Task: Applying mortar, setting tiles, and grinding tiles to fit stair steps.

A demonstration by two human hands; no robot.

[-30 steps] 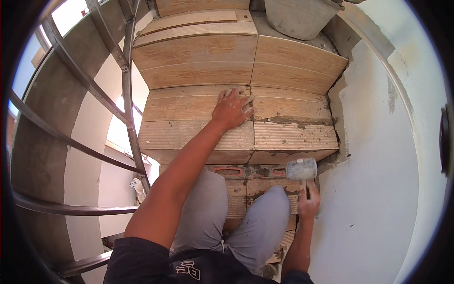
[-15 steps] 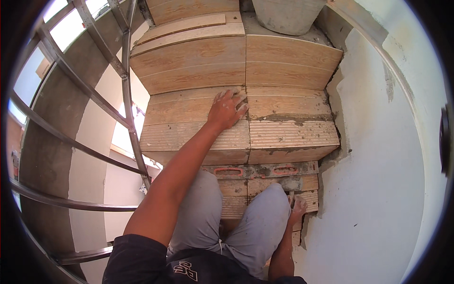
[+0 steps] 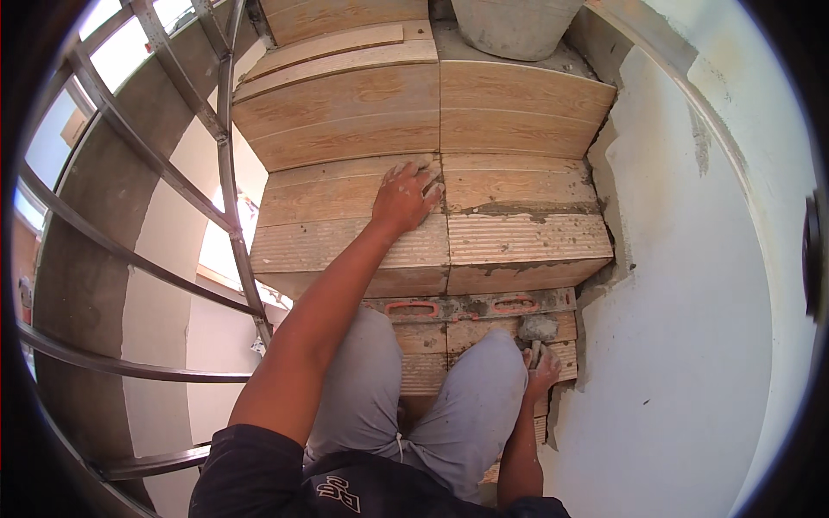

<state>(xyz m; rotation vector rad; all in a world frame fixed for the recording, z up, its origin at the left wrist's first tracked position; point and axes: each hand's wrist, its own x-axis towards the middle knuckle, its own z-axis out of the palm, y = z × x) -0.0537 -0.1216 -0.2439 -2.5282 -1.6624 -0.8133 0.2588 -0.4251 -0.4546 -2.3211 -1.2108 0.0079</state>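
My left hand (image 3: 406, 194) rests on a wood-look tile tread (image 3: 315, 194) at the centre joint, fingers apart and slightly bent, dusted with pale powder. My right hand (image 3: 541, 369) grips the handle of a cement-smeared mallet (image 3: 538, 326) low on the right beside my knee; its head sits on or just above the lower step. A grimy spirit level (image 3: 458, 309) with red handle openings lies across that step, under the riser below my left hand. Grey mortar smears mark the right tread (image 3: 527, 242) and its edge.
Steel railing bars (image 3: 177, 194) curve along the left. A white wall (image 3: 673, 302) with rough cement edges bounds the stairs on the right. A grey bucket (image 3: 514, 22) sits on a step above. Loose plank strips (image 3: 319, 47) lie at the upper left. My knees are bent below.
The mallet and my right hand have dropped from a raised position down toward the lower step. My left hand stays on the tread. The view has shifted slightly.
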